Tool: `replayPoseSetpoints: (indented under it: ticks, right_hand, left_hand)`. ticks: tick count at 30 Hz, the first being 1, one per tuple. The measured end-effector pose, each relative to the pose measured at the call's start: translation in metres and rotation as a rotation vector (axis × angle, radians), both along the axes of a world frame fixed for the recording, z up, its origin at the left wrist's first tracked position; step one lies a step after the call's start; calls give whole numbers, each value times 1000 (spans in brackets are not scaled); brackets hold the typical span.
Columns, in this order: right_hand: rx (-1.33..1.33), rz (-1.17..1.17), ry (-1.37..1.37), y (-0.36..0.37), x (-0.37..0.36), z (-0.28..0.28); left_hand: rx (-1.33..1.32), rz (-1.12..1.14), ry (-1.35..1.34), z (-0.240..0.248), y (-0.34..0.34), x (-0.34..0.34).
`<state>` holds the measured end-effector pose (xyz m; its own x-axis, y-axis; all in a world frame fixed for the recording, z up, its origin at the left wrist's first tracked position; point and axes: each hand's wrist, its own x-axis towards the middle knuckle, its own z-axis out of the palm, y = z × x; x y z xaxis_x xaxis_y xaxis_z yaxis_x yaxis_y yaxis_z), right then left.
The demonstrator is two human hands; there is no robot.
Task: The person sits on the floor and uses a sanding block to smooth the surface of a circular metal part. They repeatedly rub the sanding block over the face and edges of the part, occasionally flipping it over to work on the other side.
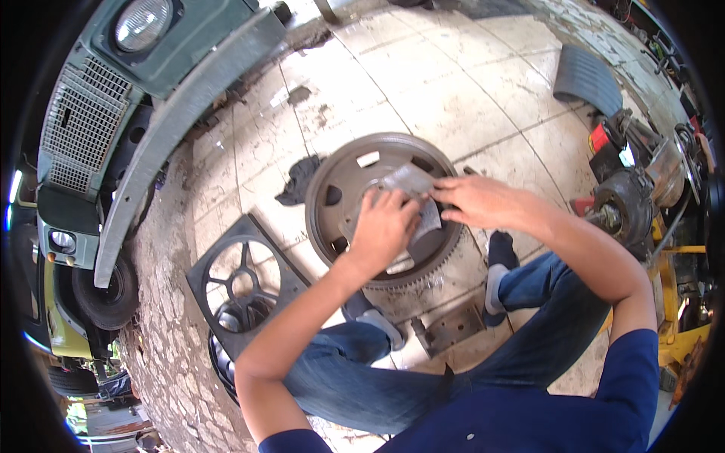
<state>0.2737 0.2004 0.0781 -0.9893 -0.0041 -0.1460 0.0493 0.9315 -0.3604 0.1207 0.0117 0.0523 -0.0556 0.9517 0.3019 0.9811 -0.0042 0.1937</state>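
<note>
On the tiled floor between my feet lies a large round brown-grey metal flywheel, with slots in its face and teeth around its rim. Across its middle is a thin grey sheet, bent and creased, that looks like sandpaper. My left hand has its fingers curled over the sheet's left side, near the flywheel's centre. From the right, my right hand pinches the sheet's edge between thumb and fingers. Part of the sheet is hidden under my fingers.
A black fan-shaped frame lies left of my legs. Beside the flywheel is a dark cloth. A drilled metal block sits between my feet. Machine parts crowd the right, below a ribbed curved panel. A vehicle's bumper borders the left.
</note>
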Motion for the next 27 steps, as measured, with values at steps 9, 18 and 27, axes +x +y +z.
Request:
replayPoseSetpoints:
  ticks: [9, 18, 27]
  right_hand:
    - [141, 67, 134, 3, 10, -18]
    - [120, 37, -112, -5, -4, -6]
    - [82, 33, -61, 1, 7, -12]
  left_hand:
    - [-149, -96, -243, 28, -27, -29]
    - [-82, -70, -184, 25, -7, -12]
    - [-304, -77, -334, 52, -16, -22]
